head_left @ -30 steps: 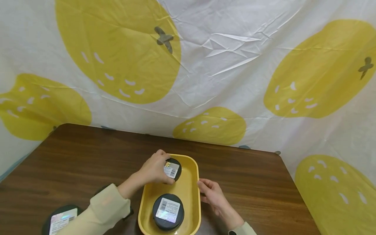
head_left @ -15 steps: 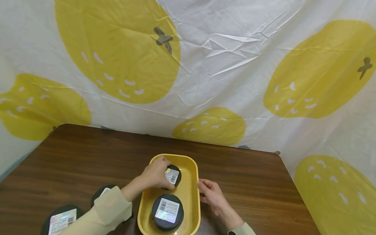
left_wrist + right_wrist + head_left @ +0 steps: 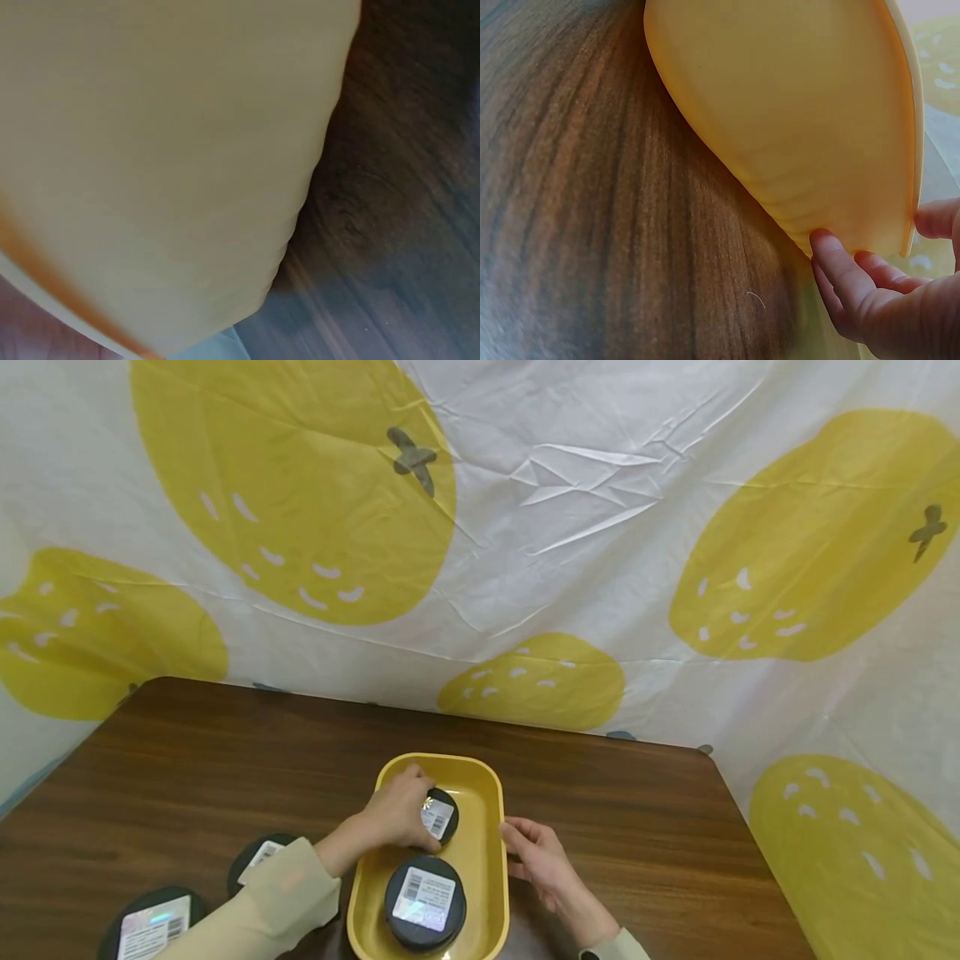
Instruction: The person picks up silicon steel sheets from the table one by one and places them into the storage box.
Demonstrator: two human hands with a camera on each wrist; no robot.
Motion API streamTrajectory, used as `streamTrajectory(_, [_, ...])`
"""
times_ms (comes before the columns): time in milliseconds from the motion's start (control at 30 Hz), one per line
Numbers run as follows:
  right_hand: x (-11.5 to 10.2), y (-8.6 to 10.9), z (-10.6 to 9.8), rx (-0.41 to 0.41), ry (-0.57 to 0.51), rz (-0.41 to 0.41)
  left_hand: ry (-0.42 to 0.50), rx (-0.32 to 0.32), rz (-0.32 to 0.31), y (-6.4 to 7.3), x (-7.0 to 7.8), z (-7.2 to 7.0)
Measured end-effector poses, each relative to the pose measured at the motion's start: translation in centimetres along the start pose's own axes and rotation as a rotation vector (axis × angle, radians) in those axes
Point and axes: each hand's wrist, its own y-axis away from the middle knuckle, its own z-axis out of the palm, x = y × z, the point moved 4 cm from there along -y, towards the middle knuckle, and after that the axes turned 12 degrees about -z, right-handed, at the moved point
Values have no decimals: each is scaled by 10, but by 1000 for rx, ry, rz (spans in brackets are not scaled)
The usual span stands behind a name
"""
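Note:
My left hand [image 3: 406, 810] grips the edge of a small black round container [image 3: 441, 817] inside the yellow tray [image 3: 505, 860], in the far half. Its fingers cover the container's left side. A white barcode label shows on top. Nearer, a larger black round container [image 3: 425, 903] with a white label sits in the same tray. My right hand [image 3: 543, 867] holds the tray's right side. In the right wrist view its thumb touches the rim and the fingertips [image 3: 826, 241] press the outer wall. A pale yellowish surface [image 3: 172, 150] fills most of the left wrist view, where no hand shows.
Two more labelled black round containers stand left of the tray: one [image 3: 258, 858] partly behind the left sleeve [image 3: 277, 893], the other [image 3: 153, 920] nearer. The brown wooden table [image 3: 630, 810] ends at a white cloth [image 3: 570, 568] printed with yellow fruit.
My left hand has brought the small round container slightly nearer within the tray, toward the larger one. The right hand has kept its place on the tray.

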Motion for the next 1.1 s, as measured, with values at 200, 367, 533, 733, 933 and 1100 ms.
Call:
streamTrajectory(200, [-1,0,0,-1,0,3,4,-9,11,-1,-2,3])
streamTrajectory(367, [-1,0,1,-5,-9,4,-5,-22,31,-1,-3,9])
streamTrajectory(533, [-1,0,1,-4,-13,2,-9,-29,36,0,-3,11])
streamTrajectory(733, [-1,1,1,-9,-22,4,-4,-40,25,0,-2,11])
streamTrajectory(933, [-2,1,1,-11,-22,6,3,-38,29,0,-2,12])
streamTrajectory(1100, [-1,0,1,-3,-18,8,4,-29,59,-1,-2,11])
